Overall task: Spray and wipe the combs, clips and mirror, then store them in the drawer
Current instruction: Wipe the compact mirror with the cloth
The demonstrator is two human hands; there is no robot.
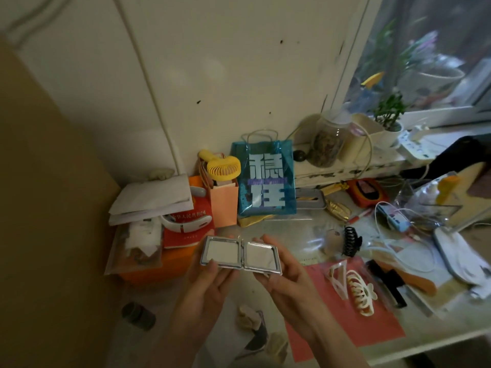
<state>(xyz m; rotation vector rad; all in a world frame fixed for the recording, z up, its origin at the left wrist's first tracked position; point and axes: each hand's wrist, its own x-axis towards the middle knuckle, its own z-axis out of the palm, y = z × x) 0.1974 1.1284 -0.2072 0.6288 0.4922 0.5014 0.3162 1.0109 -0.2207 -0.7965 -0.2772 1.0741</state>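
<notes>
Both hands raised, palms up

Left hand [206, 281] and right hand [284, 272] sit side by side, fingers curled, forearms reaching in from near.

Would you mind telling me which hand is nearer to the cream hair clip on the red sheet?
Right. The right hand holds the open mirror just left of the cream hair clip; the left hand is farther left, holding the mirror's other half.

Both hands hold open mirror [240, 254] — left hand [206, 284], right hand [285, 277] — above cluttered desk [438, 322].
</notes>
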